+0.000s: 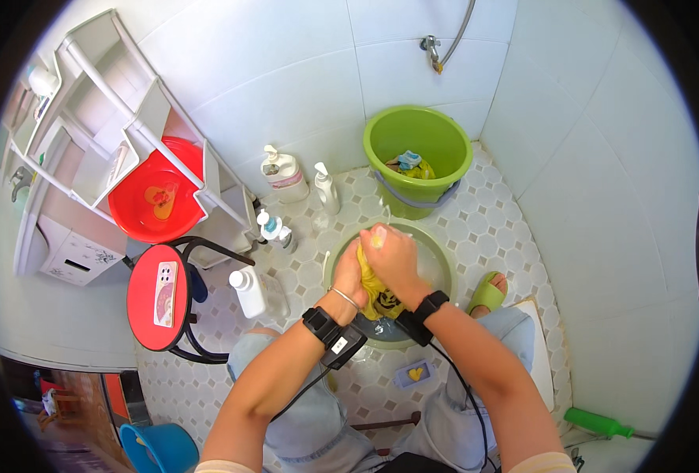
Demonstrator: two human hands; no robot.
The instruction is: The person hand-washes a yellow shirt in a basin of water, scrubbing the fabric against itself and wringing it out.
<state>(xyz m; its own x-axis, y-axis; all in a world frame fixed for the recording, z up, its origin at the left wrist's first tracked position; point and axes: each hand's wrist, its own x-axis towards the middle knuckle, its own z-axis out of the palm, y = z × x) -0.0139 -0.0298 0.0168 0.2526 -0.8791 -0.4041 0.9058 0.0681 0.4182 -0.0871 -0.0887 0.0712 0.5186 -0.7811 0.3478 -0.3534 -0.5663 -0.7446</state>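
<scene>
A yellow cloth garment (372, 282) with a black printed pattern hangs bunched between my two hands, over a pale green basin (451, 269) holding water. My left hand (349, 275) grips the cloth from the left side. Pressed against it, my right hand (392, 255) is closed around the cloth's upper part. White suds and a small pale yellow patch, which could be foam or fabric, show on the right hand near the thumb. The cloth's lower end reaches down into the basin; my forearms hide part of the rim.
Behind the basin stands a green bucket (379, 142) with clothes inside. To the left are pump bottles (287, 177), a white jug (256, 295), a red stool (148, 295), and a red basin (131, 207) by a white shelf (142, 127). A soap dish (405, 378) lies on the tiles.
</scene>
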